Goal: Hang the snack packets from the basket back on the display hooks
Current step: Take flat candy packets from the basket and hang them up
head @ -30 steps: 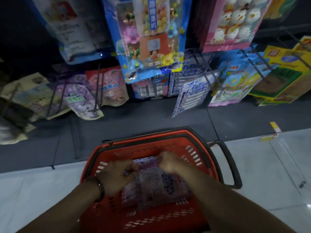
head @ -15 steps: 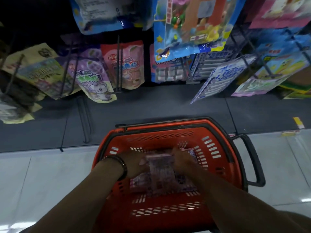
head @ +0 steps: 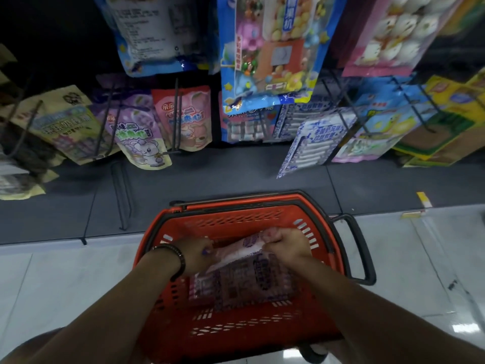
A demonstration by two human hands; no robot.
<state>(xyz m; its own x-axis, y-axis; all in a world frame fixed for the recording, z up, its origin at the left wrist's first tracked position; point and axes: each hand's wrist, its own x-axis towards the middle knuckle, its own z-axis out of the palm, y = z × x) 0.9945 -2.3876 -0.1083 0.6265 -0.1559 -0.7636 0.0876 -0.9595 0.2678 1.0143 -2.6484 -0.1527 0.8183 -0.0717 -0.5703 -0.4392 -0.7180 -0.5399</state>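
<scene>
- Red plastic basket (head: pixel 236 222) with slotted walls, standing on pale floor tiles (head: pixel 52 285), far rim close against the dark grey base (head: pixel 223 177) of the display; black handle (head: pixel 360 248) folded out beyond the right rim.
- Left hand (head: pixel 195 254) inside the basket near its left wall, fingers curled round the left end of a pale pink-and-purple snack packet (head: pixel 236 254); black beaded bracelet (head: pixel 179 261) on the wrist.
- Right hand (head: pixel 287 246) near the far right corner of the basket, fingers closed in a pinch on the right end of the same packet.
- Held packet stretched between both hands across the middle of the basket, tilted, right end nearer the far rim.
- Further purple packets (head: pixel 244 287) lying flat on the basket floor beneath the held one, reaching toward the near edge; print too blurred to read.
- Black wire display hooks (head: pixel 176 114) projecting from the dark display beyond the basket's far rim.
- Purple pouch (head: pixel 141 137) and pink pouch (head: pixel 189 119) hanging side by side on hooks left of centre; blue-and-white packets (head: pixel 312 143) hanging right of centre.
- Large blue pack (head: pixel 267 48) in the row above, pink pack (head: pixel 385 35) just beside it on the right.
- Yellow tag (head: pixel 423 199) at the front edge of the grey base, well right of the basket.
</scene>
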